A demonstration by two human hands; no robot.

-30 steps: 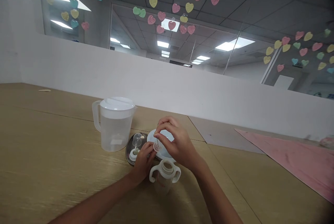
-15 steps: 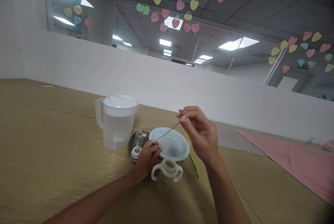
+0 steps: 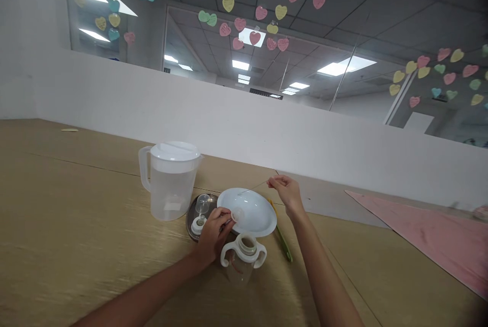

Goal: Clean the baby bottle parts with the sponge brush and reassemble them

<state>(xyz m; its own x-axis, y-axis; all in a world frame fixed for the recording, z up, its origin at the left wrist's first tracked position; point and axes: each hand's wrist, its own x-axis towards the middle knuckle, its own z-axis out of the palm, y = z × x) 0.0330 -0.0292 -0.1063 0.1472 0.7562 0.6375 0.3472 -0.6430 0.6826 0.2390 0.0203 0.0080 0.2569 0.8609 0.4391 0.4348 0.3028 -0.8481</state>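
My left hand [image 3: 215,230] pinches a small translucent piece [image 3: 237,214], which looks like a bottle nipple, over the near left rim of a white bowl [image 3: 263,225]. Between the closed fingertips of my right hand [image 3: 285,192] is one end of a thin wire-like stick [image 3: 253,187]. Its other end reaches left above the bowl; the tip is too small to make out. Below my left hand stands a clear baby bottle [image 3: 241,268] with a white two-handled collar and an uncapped mouth. A white bottle ring [image 3: 198,226] and a clear cap [image 3: 203,203] rest on a dark metal tray [image 3: 189,215].
A lidded translucent pitcher [image 3: 171,189] with liquid stands left of the tray. Right of the bowl lies a long green and yellow tool [image 3: 284,245]. A pink cloth [image 3: 430,235] covers the table's right side. Behind runs a low white wall [image 3: 229,118].
The thin stick has come away from my left hand and now hangs over the bowl. My right hand has moved slightly forward, farther from me. My left hand stays nearly in place.
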